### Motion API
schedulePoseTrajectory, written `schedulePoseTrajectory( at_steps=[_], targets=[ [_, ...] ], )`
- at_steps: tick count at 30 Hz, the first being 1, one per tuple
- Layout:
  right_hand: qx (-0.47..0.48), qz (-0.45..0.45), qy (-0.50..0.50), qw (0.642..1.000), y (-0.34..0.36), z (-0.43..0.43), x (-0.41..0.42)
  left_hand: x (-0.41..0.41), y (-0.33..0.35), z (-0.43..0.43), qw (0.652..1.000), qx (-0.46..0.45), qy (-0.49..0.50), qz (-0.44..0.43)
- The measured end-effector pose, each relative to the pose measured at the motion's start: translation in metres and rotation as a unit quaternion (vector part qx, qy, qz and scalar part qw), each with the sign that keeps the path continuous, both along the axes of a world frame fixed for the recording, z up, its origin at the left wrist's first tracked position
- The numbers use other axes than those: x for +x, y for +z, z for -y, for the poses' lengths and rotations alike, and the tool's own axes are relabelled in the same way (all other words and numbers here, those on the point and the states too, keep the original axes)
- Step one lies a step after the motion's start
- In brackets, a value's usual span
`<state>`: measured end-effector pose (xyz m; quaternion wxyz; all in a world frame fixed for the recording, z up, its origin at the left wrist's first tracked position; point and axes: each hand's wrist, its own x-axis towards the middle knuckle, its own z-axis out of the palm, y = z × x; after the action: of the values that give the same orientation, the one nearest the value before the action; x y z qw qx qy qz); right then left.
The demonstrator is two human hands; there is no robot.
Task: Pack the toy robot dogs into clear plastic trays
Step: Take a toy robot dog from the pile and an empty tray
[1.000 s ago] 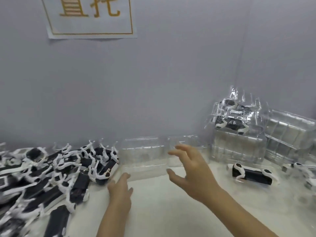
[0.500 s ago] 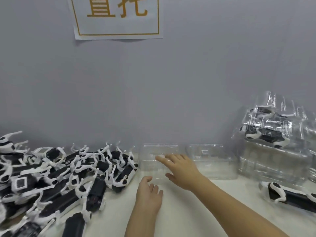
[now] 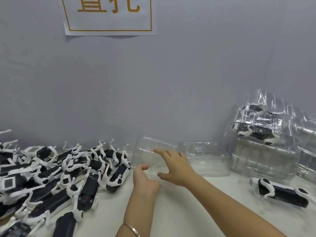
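Note:
A clear plastic tray [image 3: 150,148] stands tilted on the table by the wall, its far edge raised. My left hand [image 3: 145,179] pinches its near left edge, thumb on top. My right hand [image 3: 174,166] lies on the tray with fingers straight and spread, thumb out toward me. A heap of black-and-white toy robot dogs [image 3: 56,175] fills the left of the table, just left of my left hand. One single toy dog [image 3: 280,192] lies at the right, apart from both hands.
A second clear tray [image 3: 208,159] sits right of the held one against the grey wall. Farther right, stacked clear trays [image 3: 263,161] carry packed dogs [image 3: 256,130] on top. A paper sign [image 3: 109,14] hangs on the wall above.
The tray has tipped up from lying flat. My left hand moved forward and took its near edge; my right hand stayed on it. The view shifted slightly left.

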<state>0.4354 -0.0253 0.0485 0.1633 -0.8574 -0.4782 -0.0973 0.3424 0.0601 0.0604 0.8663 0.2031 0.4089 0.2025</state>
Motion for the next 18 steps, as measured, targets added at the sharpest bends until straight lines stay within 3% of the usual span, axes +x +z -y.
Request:
schedulePoseTrajectory(
  at_steps=[3,7,11,14,18],
  targets=[
    [0.079,-0.056,-0.003,0.995,0.000,0.006,-0.003,-0.003,-0.006,0.007,0.999,-0.012,0.029,0.027],
    [0.201,-0.124,-0.008,0.972,0.001,0.018,-0.028,-0.024,-0.026,0.018,0.984,0.103,0.129,0.073],
    [0.366,-0.262,-0.007,0.893,0.004,0.044,-0.074,-0.067,-0.010,0.027,0.942,0.256,-0.022,0.217],
    [0.432,-0.327,0.003,0.840,0.012,0.066,-0.114,-0.098,0.020,0.037,0.887,0.399,-0.110,0.206],
    [0.514,-0.364,0.019,0.776,0.037,0.085,-0.148,-0.129,0.063,0.050,0.847,0.475,-0.121,0.204]
  ],
)
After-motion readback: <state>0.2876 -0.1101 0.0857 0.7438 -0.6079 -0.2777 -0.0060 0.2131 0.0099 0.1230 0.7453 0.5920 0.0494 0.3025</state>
